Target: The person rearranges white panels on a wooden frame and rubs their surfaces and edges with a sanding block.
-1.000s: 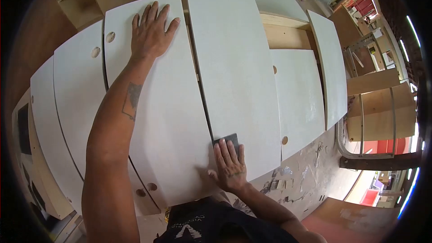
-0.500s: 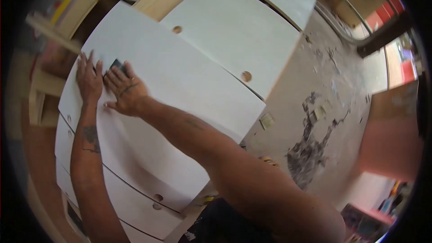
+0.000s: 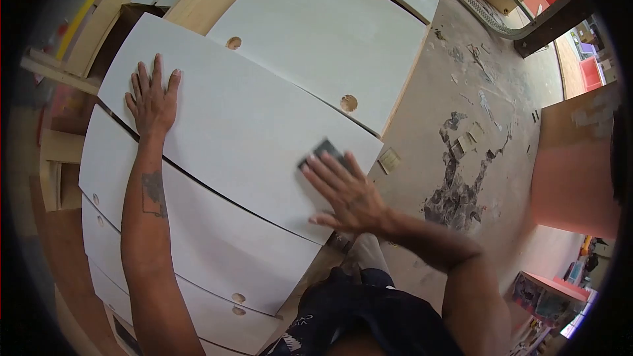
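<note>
- My left hand (image 3: pixel 153 99) lies flat on the white panel (image 3: pixel 244 118), fingers spread open, arm straight;
- my right hand (image 3: pixel 346 191) presses a dark pad (image 3: pixel 323 150) under flat, splayed fingertips (not curled round it), near the panel's right corner;
- shirt (image 3: pixel 343 316) print too blurred to read;
- more panels (image 3: pixel 198 250) lie alongside, edges overlapping.

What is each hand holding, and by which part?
Right hand presses a dark pad onto the white panel, fingertips on its top face. Left hand lies flat there, holding nothing.
</note>
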Tool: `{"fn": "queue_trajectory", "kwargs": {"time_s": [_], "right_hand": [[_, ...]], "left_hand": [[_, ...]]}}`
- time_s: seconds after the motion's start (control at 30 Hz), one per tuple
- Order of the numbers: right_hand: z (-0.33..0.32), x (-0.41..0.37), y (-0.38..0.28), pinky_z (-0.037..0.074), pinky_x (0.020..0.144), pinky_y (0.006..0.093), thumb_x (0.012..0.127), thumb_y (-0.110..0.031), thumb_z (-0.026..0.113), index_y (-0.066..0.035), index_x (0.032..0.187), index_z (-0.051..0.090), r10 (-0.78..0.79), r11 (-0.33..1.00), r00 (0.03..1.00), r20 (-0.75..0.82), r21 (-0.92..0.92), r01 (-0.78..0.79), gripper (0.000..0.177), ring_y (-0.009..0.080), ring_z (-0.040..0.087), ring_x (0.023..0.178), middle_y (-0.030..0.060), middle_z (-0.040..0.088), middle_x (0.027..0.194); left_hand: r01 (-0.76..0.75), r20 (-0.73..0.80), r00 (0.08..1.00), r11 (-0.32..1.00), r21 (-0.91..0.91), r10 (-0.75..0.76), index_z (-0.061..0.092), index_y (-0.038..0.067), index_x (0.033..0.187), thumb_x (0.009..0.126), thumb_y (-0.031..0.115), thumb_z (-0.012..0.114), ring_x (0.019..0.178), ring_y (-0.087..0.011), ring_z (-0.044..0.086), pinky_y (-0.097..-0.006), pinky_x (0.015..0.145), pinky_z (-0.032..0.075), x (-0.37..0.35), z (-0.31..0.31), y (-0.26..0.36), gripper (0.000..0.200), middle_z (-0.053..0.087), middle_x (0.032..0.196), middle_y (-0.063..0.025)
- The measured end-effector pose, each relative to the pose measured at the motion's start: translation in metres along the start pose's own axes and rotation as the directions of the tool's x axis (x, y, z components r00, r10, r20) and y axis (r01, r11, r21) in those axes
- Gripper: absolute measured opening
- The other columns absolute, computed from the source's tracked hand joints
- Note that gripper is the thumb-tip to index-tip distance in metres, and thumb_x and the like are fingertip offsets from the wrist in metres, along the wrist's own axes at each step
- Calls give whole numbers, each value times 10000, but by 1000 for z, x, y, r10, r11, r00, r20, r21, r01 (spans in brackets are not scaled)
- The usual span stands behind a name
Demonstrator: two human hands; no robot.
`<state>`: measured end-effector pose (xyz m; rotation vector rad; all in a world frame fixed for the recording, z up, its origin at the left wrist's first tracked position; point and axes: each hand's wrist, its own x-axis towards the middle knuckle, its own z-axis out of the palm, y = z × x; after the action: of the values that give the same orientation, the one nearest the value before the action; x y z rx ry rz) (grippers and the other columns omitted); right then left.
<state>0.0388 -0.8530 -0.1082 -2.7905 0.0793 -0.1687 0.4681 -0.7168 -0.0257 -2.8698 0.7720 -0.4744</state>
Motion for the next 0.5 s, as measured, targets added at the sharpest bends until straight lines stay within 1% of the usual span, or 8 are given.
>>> {"fn": "queue_trajectory", "kwargs": {"time_s": [0.1,0.17,0.2,0.23,0.27,0.33,0.43,0.5], "right_hand": [[-20,97,25,58,1320,571,1011,-744,408,-85,1679,267,-39,999,994,-100,-1,39,949,325,211,1621,144,271,1740],[-16,154,35,84,1337,507,1009,-720,442,-51,1665,275,-150,987,970,-192,31,158,952,306,213,1620,149,289,1730],[-20,170,37,85,1338,508,1015,-710,443,-42,1666,269,-177,979,968,-176,65,191,949,302,216,1620,150,298,1726],[-8,177,43,93,1338,506,1016,-707,446,-38,1669,258,-223,972,943,-246,19,235,953,305,228,1616,162,296,1725],[-13,167,48,112,1336,511,1012,-688,472,-40,1675,239,-250,963,938,-239,37,266,956,311,240,1612,166,289,1727],[-20,112,60,110,1339,500,1008,-707,458,-18,1677,201,-237,970,960,-151,-89,226,994,300,196,1625,168,224,1748],[-28,5,76,106,1339,515,1011,-716,448,-23,1685,162,-152,985,988,0,-83,151,1008,308,180,1629,163,202,1754],[-27,-13,76,93,1339,523,1015,-721,435,-20,1687,144,-125,990,989,72,-61,130,1013,310,164,1632,167,183,1758]], "left_hand": [[-21,-6,1000,1000,-12,21,251,339,1694,1063,699,363,1631,-358,153,-637,1284,106,-4,5,-6,735,192,1769,-131],[-37,-19,999,999,-25,37,259,326,1694,1068,678,379,1629,-363,158,-638,1280,114,2,5,-5,728,198,1767,-135],[-36,-16,999,999,-22,35,262,318,1695,1070,667,388,1628,-366,161,-639,1278,118,1,6,-8,727,201,1767,-136],[-30,-7,1000,999,-19,30,259,316,1696,1070,666,390,1628,-363,161,-634,1280,119,3,3,-9,729,195,1768,-134],[-26,16,1000,1000,-9,27,256,313,1697,1071,664,392,1629,-360,161,-629,1283,120,1,-1,-6,731,190,1770,-132],[-26,22,999,999,-26,27,250,313,1698,1072,660,391,1630,-354,160,-618,1289,116,-5,-9,0,729,180,1773,-127],[15,51,999,1000,-19,-14,243,313,1699,1075,655,387,1631,-348,158,-606,1298,107,-5,-24,12,726,169,1776,-123],[26,71,997,1000,8,-26,227,305,1701,1088,614,399,1625,-359,173,-624,1291,131,-9,-31,19,708,178,1768,-148]]}}
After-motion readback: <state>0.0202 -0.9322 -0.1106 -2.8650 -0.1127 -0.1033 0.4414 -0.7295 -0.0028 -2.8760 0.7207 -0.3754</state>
